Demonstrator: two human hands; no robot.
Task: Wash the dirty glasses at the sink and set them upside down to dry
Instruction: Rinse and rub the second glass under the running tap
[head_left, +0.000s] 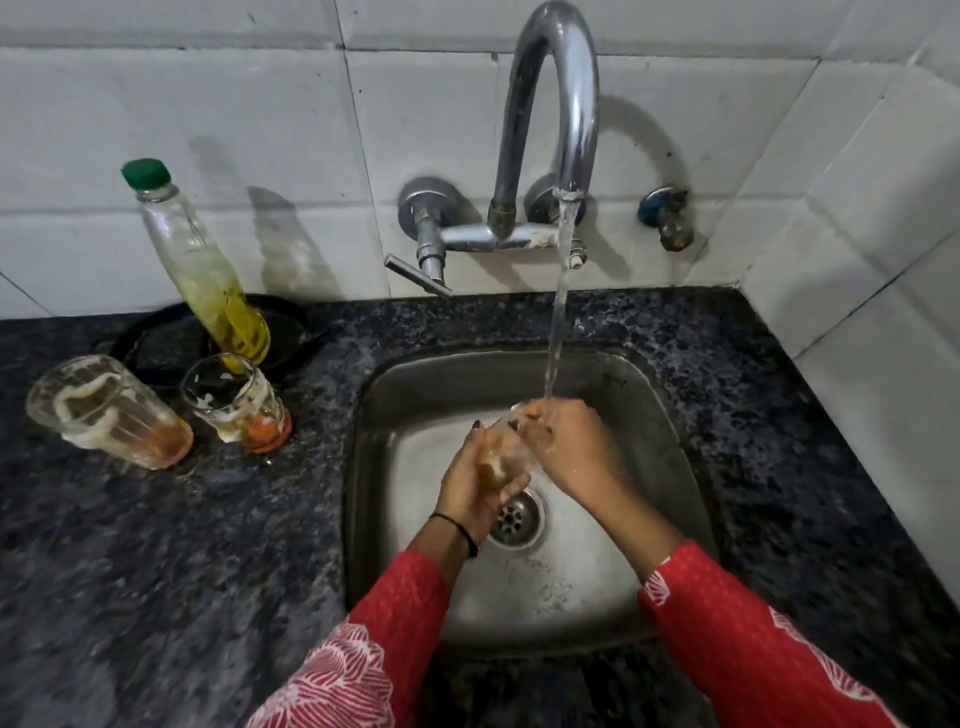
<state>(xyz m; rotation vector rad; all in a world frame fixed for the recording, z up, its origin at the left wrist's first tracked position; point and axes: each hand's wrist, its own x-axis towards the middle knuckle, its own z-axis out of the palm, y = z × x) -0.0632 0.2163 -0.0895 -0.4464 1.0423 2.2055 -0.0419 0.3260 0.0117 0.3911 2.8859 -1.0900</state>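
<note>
My left hand (480, 475) is wrapped round the glass (506, 449), tilted over the sink (670, 415) at centre frame. My right hand (563, 441) closes at its rim, fingers apparently working inside, just under the stream (558, 312). To rinse well I should probably keep the mouth turned into the water, rotate the glass and hold it low above the drain (514, 517), since wet glass may slip. Two dirty glasses (109, 410) wait at left, beside a green-capped bottle (200, 265). I can read no label or writing anywhere.
</note>
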